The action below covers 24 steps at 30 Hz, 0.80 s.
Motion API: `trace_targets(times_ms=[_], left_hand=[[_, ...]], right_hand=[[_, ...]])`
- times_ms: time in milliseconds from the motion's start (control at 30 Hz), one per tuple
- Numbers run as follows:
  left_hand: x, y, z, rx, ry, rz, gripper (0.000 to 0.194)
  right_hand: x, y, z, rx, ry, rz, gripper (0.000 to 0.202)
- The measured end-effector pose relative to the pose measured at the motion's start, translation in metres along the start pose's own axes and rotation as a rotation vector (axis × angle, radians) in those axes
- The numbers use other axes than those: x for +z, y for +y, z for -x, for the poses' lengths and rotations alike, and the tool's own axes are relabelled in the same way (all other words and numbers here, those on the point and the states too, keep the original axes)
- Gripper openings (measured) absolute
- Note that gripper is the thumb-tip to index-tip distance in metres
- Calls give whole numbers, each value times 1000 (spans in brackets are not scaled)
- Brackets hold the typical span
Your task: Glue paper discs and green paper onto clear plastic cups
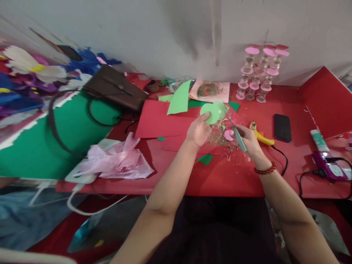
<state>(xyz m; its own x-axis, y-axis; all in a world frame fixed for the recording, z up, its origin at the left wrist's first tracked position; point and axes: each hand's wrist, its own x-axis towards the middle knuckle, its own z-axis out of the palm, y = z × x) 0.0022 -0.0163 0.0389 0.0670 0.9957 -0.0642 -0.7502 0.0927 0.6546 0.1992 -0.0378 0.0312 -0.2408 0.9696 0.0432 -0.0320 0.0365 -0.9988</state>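
My left hand (pixel 198 131) pinches a light green paper disc (pixel 209 114) above the table, thumb on its face. Just behind the disc is another light green paper piece (pixel 219 109) with a roundish shape. My right hand (pixel 246 141) is closed round scissors (pixel 238 138) with a teal handle. Their thin metal blades point up and away, close to the right edge of the green paper. Whether the blades touch it, I cannot tell. Below the hands, a pink disc (pixel 228 135) lies among paper scraps and brownish crumbs.
Red paper sheets (pixel 162 123) cover the middle of the red table. A yellow glue gun (pixel 261 137), a phone (pixel 282 127) and pink-disc hourglass shapes (pixel 253 73) are to the right. A pink plastic bag (pixel 118 159) and brown handbag (pixel 117 88) occupy the left.
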Motion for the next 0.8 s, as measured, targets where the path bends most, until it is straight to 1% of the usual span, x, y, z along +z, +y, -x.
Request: trace_targets(times_ms=[133, 333, 500, 667, 800], left_hand=[[-1, 2, -1, 1, 19, -15, 18], [1, 3, -1, 19, 10, 12, 16], [-3, 3, -4, 21, 56, 9, 22], [-6, 5, -5, 45, 58, 21, 34], [-6, 6, -4, 30, 62, 17, 30]], right_hand=[[1, -4, 1, -5, 5, 49, 43], [2, -3, 1, -11, 7, 80, 42], [-1, 1, -1, -36, 18, 137, 41], [-3, 4, -2, -47, 33, 189, 38], [-3, 5, -1, -56, 34, 196, 36]])
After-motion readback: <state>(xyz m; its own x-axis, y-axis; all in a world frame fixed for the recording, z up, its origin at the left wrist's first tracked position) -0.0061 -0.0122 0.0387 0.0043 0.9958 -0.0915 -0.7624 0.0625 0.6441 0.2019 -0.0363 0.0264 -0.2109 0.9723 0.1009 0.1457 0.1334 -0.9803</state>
